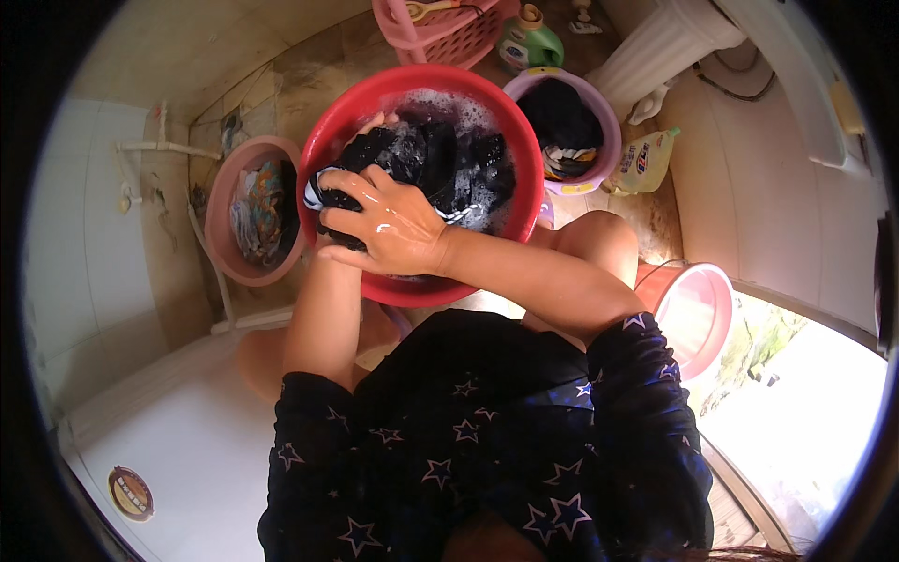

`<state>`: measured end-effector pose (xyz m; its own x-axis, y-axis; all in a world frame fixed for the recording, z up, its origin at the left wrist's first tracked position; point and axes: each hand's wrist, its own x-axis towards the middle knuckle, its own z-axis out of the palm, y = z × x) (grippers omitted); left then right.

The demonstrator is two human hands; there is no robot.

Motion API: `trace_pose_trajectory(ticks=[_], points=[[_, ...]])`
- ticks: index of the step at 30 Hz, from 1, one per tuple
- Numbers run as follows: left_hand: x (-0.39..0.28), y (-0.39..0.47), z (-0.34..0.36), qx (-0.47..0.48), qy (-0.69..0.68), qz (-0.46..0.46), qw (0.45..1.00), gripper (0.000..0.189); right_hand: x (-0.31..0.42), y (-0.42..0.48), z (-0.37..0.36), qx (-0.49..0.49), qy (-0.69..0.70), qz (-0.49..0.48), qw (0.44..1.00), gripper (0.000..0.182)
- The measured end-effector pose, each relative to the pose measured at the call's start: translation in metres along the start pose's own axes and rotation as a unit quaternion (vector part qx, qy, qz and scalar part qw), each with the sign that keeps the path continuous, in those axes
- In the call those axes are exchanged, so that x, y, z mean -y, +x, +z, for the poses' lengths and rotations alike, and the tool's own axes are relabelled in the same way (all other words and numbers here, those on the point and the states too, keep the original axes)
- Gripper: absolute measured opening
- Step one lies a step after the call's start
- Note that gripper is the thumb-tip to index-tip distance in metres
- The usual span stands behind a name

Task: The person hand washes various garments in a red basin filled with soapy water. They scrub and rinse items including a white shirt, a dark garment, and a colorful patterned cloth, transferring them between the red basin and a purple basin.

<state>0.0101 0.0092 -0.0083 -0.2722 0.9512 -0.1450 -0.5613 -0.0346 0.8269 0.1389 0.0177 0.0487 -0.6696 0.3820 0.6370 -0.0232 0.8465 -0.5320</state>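
A red plastic basin (530,151) with sudsy water stands before me, holding a wet black garment (449,165) with a white cord. My right hand (393,228), wet and shiny, reaches across from the right side and grips a bunched part of the black fabric at the basin's left side. Beneath the cloth and partly hidden is my left hand (383,121); only some fingers show beyond the fabric near the far left of the basin, and its wrist passes under my right hand. A white and blue edge of cloth lies by my right fingertips.
A pink basin (219,232) of patterned clothes stands left. Behind right are a purple-rimmed basin (612,133) with dark clothes, a green detergent bottle (537,48), a pink plastic basket (449,38) and a yellowish refill pouch (645,163). A pink bucket (723,309) lies right, beside my knee.
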Motion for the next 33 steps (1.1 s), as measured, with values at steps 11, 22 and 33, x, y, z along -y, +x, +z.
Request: trace_pose_trajectory(ticks=[11, 22, 33], points=[[0.009, 0.007, 0.014, -0.23, 0.004, -0.075, 0.97, 0.04, -0.038, -0.004, 0.014, -0.081, -0.009, 0.025, 0.996, 0.02], [0.002, 0.003, -0.052, -0.115, 0.395, -0.037, 0.911, 0.035, -0.121, -0.016, -0.01, 0.119, -0.099, 0.247, 0.957, 0.05], [0.042, 0.028, -0.062, -0.064, 0.73, -0.061, 0.678, 0.029, -0.131, -0.011, 0.025, 0.256, -0.214, 0.268, 0.904, 0.031]])
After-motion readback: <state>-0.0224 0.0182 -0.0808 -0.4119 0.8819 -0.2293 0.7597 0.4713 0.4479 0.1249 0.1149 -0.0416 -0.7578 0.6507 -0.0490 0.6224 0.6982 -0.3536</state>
